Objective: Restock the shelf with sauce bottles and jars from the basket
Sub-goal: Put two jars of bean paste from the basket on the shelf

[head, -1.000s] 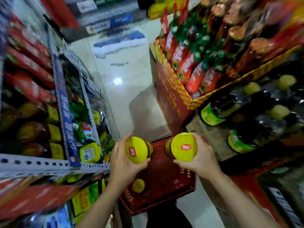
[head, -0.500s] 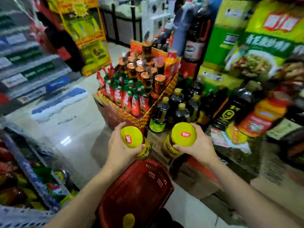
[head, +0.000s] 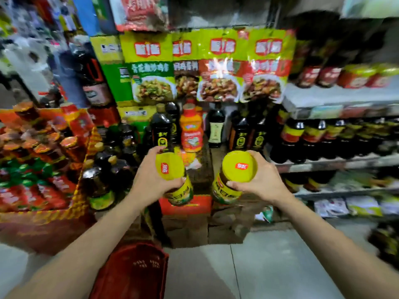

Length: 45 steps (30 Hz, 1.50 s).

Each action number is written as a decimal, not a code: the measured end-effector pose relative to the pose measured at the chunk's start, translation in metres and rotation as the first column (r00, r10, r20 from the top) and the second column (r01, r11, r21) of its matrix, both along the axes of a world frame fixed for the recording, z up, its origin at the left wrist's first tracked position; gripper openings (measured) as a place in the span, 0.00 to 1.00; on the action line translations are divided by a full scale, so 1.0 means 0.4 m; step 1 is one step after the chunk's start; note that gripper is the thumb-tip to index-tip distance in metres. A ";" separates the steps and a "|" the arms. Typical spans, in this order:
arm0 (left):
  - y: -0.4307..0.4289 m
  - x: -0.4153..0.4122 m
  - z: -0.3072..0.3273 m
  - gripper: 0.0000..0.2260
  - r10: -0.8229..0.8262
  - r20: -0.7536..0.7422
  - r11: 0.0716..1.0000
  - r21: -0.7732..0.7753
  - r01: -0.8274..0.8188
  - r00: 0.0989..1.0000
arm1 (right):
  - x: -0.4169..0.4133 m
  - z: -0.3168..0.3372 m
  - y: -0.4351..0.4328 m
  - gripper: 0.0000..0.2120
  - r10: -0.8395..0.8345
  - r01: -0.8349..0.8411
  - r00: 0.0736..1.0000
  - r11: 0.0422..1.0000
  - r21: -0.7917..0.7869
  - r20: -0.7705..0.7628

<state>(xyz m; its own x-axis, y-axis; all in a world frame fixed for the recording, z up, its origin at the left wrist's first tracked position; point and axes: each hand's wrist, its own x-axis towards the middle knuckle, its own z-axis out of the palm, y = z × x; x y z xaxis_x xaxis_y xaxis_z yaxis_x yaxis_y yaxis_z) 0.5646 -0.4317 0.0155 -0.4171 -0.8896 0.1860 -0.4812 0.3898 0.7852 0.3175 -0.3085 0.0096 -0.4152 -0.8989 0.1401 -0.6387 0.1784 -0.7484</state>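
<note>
Judged midway: gripped one yellow-lidded jar (head: 170, 169) in the left hand (head: 149, 182), fingers curled round its lid, and a second jar (head: 238, 167) likewise in the right hand (head: 261, 180). Held both up, well apart from the red basket (head: 133, 272) and short of the shelf (head: 323, 164) at right. Placed neither yet. Could not make out what remained in the basket, too blurred.

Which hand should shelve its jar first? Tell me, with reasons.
Right, probably. The right hand grips the right jar close beside the shelf edge. The left hand grips the left jar farther from it, in front of the dark bottles.
</note>
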 end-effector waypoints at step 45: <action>0.159 -1.497 0.409 0.28 -0.163 -0.188 0.980 -0.147 0.136 0.969 | -1.496 0.305 0.270 0.41 -0.071 0.138 0.973 0.941 -0.310 0.219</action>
